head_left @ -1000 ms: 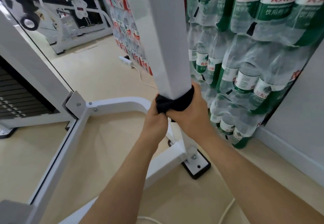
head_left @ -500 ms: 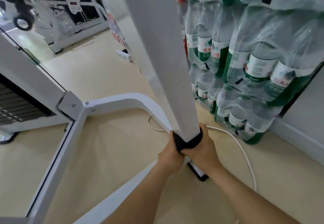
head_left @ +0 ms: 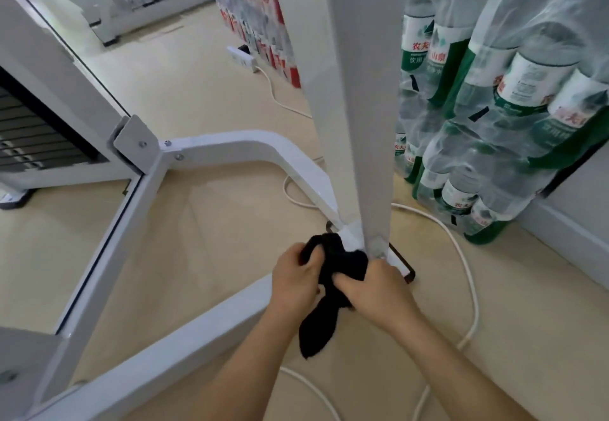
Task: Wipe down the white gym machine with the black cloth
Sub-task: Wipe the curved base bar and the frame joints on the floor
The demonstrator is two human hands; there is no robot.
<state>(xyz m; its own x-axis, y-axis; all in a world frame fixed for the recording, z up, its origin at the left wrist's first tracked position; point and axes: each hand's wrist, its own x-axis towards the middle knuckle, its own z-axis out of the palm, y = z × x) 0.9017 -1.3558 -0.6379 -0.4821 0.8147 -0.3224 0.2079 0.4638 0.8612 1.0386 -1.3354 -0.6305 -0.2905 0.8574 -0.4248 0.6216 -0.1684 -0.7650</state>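
Observation:
The white gym machine's upright post (head_left: 359, 107) runs down to a base foot near the floor, joined to white floor beams (head_left: 230, 153). The black cloth (head_left: 333, 275) is bunched just in front of the post's foot, one end hanging down loose. My left hand (head_left: 296, 277) grips the cloth's upper left part. My right hand (head_left: 375, 288) grips its right part, close to the bottom of the post. The cloth is off the post, beside its base.
Shrink-wrapped packs of green-labelled water bottles (head_left: 487, 117) are stacked against the wall on the right. A white cable (head_left: 468, 275) loops over the beige floor around the post. A power strip (head_left: 242, 58) lies farther back. A black weight stack (head_left: 29, 143) stands at left.
Both hands slid the cloth down the post to its foot. The cloth was wrapped around the post; now it has come off and hangs bunched between my hands.

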